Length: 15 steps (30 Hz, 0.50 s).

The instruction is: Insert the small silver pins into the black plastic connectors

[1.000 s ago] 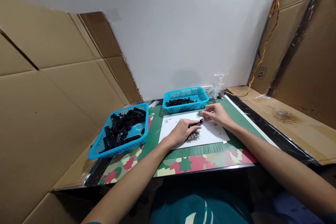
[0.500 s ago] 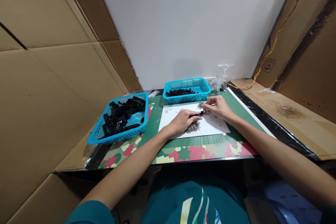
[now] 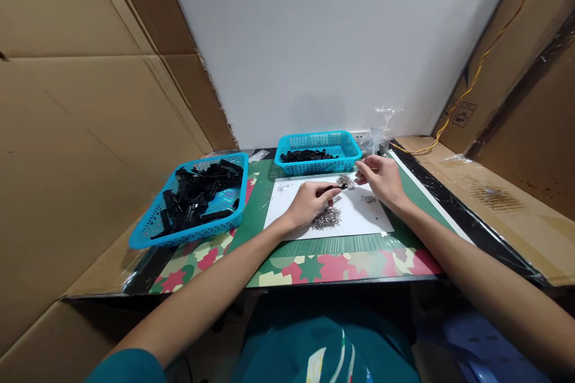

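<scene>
L hand (image 3: 309,202) is gripping blk part (image 3: 344,186), tip pointing twd R hand (image 3: 381,181), whose fingers are curling nearby; can't tell if holding anything.

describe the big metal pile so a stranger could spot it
On the green mat lies a white sheet. The big metal pile sits near the sheet's front edge, beside the left hand. It is the largest of the piles and the closest to the person's body.

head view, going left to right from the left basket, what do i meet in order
left basket, left hand, right hand, brown stain
</scene>
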{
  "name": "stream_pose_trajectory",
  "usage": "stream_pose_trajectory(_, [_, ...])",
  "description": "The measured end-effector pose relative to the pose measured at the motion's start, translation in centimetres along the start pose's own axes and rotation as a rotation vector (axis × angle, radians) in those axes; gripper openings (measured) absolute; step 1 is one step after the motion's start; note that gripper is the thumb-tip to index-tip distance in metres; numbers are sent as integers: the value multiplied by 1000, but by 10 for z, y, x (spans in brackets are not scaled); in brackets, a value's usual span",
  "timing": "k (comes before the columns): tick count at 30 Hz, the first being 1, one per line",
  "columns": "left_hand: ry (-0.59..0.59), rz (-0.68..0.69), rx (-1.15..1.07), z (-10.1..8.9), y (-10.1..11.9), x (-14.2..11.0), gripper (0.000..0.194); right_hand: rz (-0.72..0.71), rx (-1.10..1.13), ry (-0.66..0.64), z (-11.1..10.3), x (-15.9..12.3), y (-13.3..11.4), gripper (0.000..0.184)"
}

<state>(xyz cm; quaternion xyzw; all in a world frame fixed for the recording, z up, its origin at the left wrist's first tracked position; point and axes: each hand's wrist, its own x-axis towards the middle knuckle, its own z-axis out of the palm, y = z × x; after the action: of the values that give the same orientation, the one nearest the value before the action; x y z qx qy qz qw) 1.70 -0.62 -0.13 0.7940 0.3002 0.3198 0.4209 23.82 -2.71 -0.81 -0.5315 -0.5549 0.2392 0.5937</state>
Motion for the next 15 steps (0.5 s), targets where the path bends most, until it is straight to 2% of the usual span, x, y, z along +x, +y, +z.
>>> stream_pose_trajectory(2, [67, -37, -121, 5, 0, 3, 41, -97, -65, 41, -6, 5, -5, 31])
stream_pose_trajectory(5, [116, -74, -205, 11, -3, 10, 39, -288, -274, 22, -13, 16, -8, 24])
stream_pose_trajectory(8, [116, -100, -216, 11, -6, 15, 35, -630, -585, 34, -16, 28, -1, 21])
stream_pose_trajectory(11, [128, -143, -254, 7, -8, 19, 36, -954, -750, -49, -15, 34, 12, 23])
stream_pose_trajectory(13, [156, -183, -273, 4, -9, 19, 37, -1005, -746, -37, -12, 34, 19, 21])
stream_pose_trajectory(15, [173, -229, -268, 0, -9, 19, 38, -952, -690, -26, -9, 31, 23, 18])
